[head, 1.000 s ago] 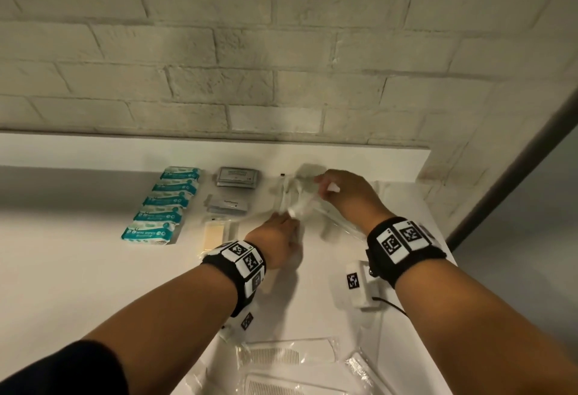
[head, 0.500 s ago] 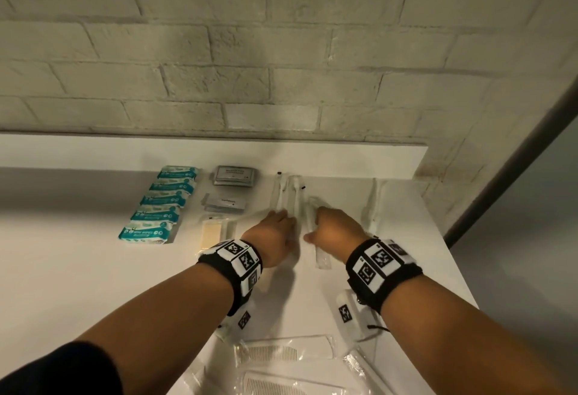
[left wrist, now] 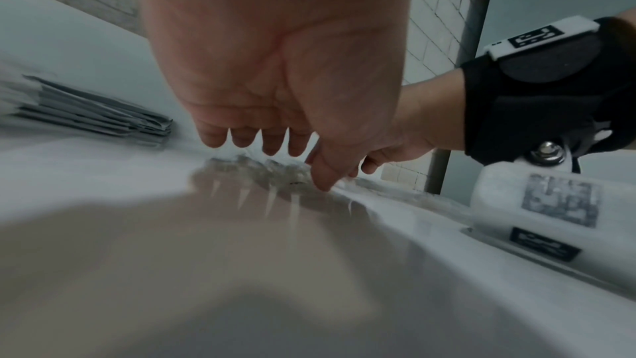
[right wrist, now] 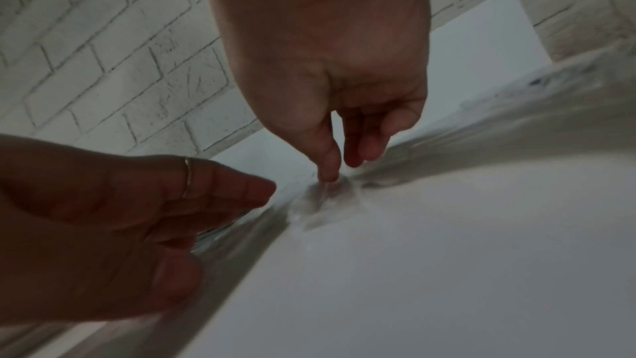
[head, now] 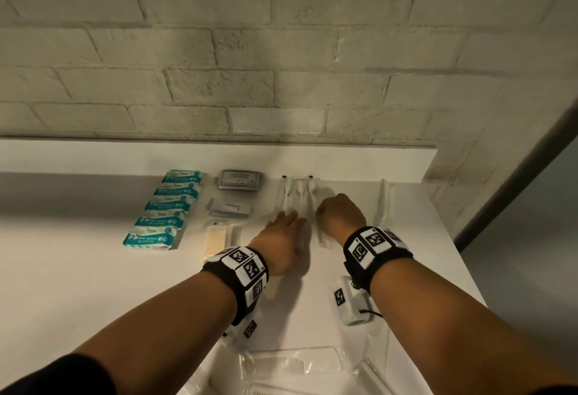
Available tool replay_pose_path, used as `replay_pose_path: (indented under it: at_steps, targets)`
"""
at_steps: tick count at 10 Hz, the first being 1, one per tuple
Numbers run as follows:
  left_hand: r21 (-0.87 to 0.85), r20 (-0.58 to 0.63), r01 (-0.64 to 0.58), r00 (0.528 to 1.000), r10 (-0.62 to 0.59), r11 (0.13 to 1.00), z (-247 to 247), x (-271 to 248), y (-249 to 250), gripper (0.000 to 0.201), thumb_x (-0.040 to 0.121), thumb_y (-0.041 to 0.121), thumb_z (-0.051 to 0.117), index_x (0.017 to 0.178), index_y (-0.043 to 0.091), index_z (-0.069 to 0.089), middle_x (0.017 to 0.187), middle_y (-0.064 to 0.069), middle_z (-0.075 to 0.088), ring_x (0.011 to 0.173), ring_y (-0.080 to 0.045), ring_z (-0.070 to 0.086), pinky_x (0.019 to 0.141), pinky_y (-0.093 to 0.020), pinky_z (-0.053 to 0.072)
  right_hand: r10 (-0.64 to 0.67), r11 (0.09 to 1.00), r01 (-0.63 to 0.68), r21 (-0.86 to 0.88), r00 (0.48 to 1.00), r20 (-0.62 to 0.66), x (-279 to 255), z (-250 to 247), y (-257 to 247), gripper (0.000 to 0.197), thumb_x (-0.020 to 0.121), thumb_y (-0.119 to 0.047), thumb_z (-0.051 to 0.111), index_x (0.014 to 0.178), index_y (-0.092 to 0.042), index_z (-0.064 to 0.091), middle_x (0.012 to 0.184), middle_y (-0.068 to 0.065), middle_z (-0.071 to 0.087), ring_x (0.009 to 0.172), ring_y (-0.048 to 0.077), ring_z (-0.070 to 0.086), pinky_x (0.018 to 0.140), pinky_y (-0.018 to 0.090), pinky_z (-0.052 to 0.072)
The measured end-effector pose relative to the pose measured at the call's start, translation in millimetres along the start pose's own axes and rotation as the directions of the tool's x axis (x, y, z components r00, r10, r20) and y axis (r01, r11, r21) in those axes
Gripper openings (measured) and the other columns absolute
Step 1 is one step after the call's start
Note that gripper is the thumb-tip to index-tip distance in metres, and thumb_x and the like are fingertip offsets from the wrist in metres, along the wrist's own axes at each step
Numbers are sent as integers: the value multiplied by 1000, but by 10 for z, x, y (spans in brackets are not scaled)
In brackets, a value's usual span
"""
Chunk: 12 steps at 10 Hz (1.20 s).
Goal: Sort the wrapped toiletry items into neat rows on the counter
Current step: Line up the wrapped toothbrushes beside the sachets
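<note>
Several clear-wrapped toothbrushes [head: 297,191] lie side by side at the back middle of the white counter [head: 78,269]. My left hand [head: 286,225] lies flat on their near ends, fingers straight [left wrist: 272,146]. Just to the right, my right hand [head: 331,210] stands knuckles up, its thumb and fingertips [right wrist: 327,173] pinching one more wrapped toothbrush [head: 323,238] against the counter beside the row. Its crinkled wrapper [right wrist: 323,200] shows under the thumb. Most of that toothbrush is hidden by the hand.
A column of teal wipe packets [head: 169,210] lies at the left. Beside it are stacked grey sachets [head: 239,180], more sachets [head: 230,206] and a wrapped soap bar [head: 215,238]. A lone wrapped toothbrush [head: 384,200] lies far right. Wrapped combs [head: 281,366] lie near me.
My right hand brought a wrapped toothbrush down from the air onto the counter beside the row, then slid forward along it. My left hand flattened over the row's near ends.
</note>
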<state>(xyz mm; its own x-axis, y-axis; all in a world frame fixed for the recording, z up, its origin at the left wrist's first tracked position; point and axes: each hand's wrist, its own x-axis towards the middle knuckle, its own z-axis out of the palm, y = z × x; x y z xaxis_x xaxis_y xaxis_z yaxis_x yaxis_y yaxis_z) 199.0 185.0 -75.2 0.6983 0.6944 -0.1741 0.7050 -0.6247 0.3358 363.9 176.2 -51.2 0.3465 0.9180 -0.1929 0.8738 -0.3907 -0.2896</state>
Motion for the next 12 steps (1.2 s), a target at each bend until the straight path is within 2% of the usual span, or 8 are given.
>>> replay_pose_path:
  at_steps: [1, 2, 4, 7, 8, 9, 10, 12]
  targets:
    - [-24, 10, -46, 999, 47, 999, -69, -21, 146, 78, 90, 22, 53, 153, 22, 9, 162, -6, 3, 148, -31, 3, 118, -51, 15, -14, 999, 14, 46, 1000, 20, 8, -30, 31, 35, 93, -15, 45, 121, -19, 66, 130, 10, 49, 114, 29, 57, 97, 38, 49]
    - [34, 92, -40, 995, 37, 999, -88, 33, 232, 75, 93, 41, 50, 153, 30, 7, 162, 3, -4, 148, -32, -5, 118, -51, 9, 86, 992, -80, 95, 995, -57, -3, -126, 168, 37, 89, -11, 48, 125, -15, 56, 128, 12, 46, 112, 32, 56, 93, 37, 48]
    - [111, 143, -11, 990, -5, 994, -97, 75, 286, 65, 93, 56, 41, 150, 30, 22, 162, 7, 3, 148, -33, -8, 117, -54, 4, 176, 984, -173, -47, 981, 79, -43, -214, 360, 28, 88, -14, 54, 113, -6, 61, 113, 11, 65, 102, 28, 64, 78, 31, 49]
    - [114, 187, 28, 981, -49, 993, -125, 45, 332, 68, 93, 55, 41, 151, 30, 17, 162, 8, -2, 147, -34, -11, 115, -61, 4, 94, 952, -89, 294, 996, -1, 126, -572, 278, 39, 93, -32, 55, 113, 0, 64, 110, 18, 67, 102, 34, 65, 79, 35, 52]
    - [119, 191, 35, 980, -58, 992, -130, 44, 337, 68, 93, 55, 40, 151, 29, 17, 162, 8, -2, 147, -34, -10, 115, -61, 5, 136, 938, -128, 322, 991, -1, 98, -601, 352, 33, 96, -17, 45, 121, 0, 60, 118, 21, 63, 107, 35, 62, 66, 30, 49]
    - [115, 184, 34, 981, -55, 993, -124, 35, 345, 67, 93, 54, 41, 151, 29, 18, 162, 7, -1, 147, -35, -9, 114, -63, 6, 133, 942, -135, 309, 991, 26, 10, -536, 353, 20, 95, -23, 50, 95, -8, 62, 101, 15, 65, 76, 23, 60, 51, 19, 37]
    - [103, 178, 34, 983, -52, 994, -118, 40, 343, 66, 94, 53, 41, 151, 29, 18, 162, 7, 0, 148, -35, -8, 113, -64, 7, 143, 957, -173, 231, 979, 144, -34, -427, 229, 38, 90, -41, 60, 66, -12, 51, 68, 4, 56, 53, 14, 49, 49, 23, 38]
    - [86, 183, 22, 982, -37, 996, -145, 18, 358, 66, 94, 48, 42, 151, 31, 15, 162, 7, -2, 147, -35, -8, 113, -65, 4, 142, 989, -147, 6, 965, 220, -95, -254, 42, 33, 91, -17, 56, 121, -1, 59, 121, 14, 63, 113, 29, 61, 94, 33, 50]
